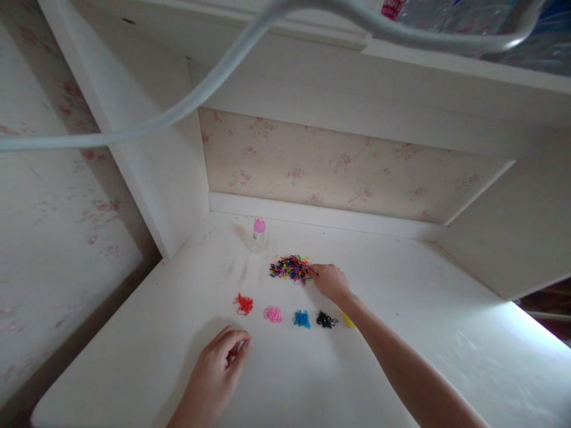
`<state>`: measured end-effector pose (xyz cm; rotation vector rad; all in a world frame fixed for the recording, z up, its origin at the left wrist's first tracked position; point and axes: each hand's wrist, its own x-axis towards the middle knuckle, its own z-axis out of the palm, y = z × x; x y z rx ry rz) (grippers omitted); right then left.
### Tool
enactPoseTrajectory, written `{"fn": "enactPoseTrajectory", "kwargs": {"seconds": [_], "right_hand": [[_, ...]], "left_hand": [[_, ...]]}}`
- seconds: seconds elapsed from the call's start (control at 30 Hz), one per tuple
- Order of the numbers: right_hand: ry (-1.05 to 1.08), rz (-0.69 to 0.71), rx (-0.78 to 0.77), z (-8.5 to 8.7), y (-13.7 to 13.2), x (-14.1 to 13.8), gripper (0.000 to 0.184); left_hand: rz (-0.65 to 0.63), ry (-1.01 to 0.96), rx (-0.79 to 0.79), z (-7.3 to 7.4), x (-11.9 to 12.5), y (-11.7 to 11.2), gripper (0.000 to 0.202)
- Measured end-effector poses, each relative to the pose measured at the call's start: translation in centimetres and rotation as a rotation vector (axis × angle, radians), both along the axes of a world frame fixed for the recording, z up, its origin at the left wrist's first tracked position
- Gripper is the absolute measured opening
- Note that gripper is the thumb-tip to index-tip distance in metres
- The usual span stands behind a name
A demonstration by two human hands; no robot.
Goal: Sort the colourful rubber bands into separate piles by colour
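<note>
On the smooth white table (276,380), a loose heap of small multicoloured elastic bands (291,268). At the heap's right edge, the right hand (331,280), fingertips close together; impossible to tell if pinching a band. Probably best to pinch lightly and lift straight up, without dragging neighbours. Nearer than the heap, in a row: small red (244,304), pink (273,314), blue (302,318), black (327,319) and partly hidden yellow (348,320) piles. Nearer still, left of the heap, the left hand (218,362), loosely curled, with nothing visible inside. Behind the heap, to its left, an upright transparent bottle with pink lid (257,238); contents too unclear to tell.
</note>
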<state>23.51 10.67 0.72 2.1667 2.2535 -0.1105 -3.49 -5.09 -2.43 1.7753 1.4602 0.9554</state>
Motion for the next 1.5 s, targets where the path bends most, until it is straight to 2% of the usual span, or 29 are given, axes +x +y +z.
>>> {"fn": "enactPoseTrajectory", "kwargs": {"seconds": [0.47,0.77,0.93,1.1,1.3,1.4,1.5], "right_hand": [[0.046,-0.029,0.007,-0.2,0.5,0.2,0.040],[0.257,-0.062,0.065,0.8,0.4,1.9,0.031],[0.369,-0.065,0.149,1.6,-1.0,2.2,0.035],[0.408,-0.016,0.201,2.0,-4.8,-0.1,0.040],[0.286,0.288,0.159,1.8,-10.0,-5.6,0.032],[0.183,0.339,0.135,1.4,-10.8,-7.4,0.031],[0.102,0.341,0.134,0.9,-10.7,-8.1,0.029]], "left_hand": [[-0.007,0.013,-0.014,0.3,0.1,-0.1,0.024],[-0.016,0.013,-0.008,0.4,0.1,-0.1,0.025],[-0.017,0.017,-0.009,0.3,0.2,-0.1,0.024],[-0.024,0.034,-0.021,0.5,0.3,-0.1,0.025],[-0.021,0.043,-0.016,0.6,0.3,-0.2,0.028],[-0.024,0.042,-0.009,0.7,0.3,-0.2,0.028],[-0.027,0.050,-0.003,0.7,0.3,-0.2,0.029]]}}
